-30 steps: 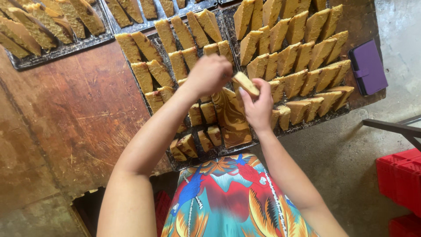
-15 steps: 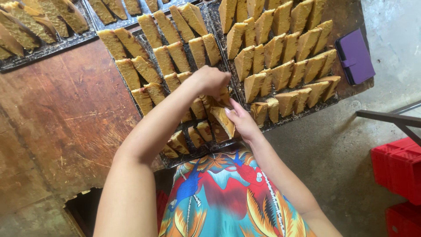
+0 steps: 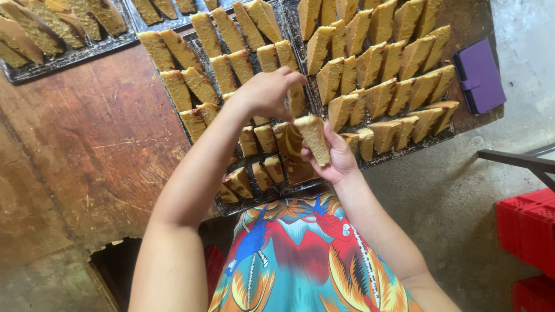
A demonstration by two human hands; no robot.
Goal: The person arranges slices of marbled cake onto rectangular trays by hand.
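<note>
Right hand (image 3: pixel 335 159): at 6 o'clock of the near baking tray (image 3: pixel 254 199), fingers curled and pinching 1 cake slice (image 3: pixel 312 137), thumb against its lower face.
Cake slice: held upright just above the tray's near rows, golden crumb with a browner crust edge, apart from the slices lying below it.
Left hand (image 3: pixel 267 92): at 11 o'clock of the held slice, fingers (image 3: pixel 293 78) bunched and bent down over a slice on the tray; whether they grip it I cannot tell.
Handling: likely light, dry and crumbly; corners would break under a hard squeeze, so a soft pinch across the 2 broad faces near the middle seems safest.
Other trays (image 3: pixel 399 69): slices in slanted rows at 12 to 2 o'clock.
Purple case (image 3: pixel 478 75): at 2 o'clock on the wooden table (image 3: pixel 87 150).
Red crates (image 3: pixel 529 231): at 4 o'clock on the floor.
</note>
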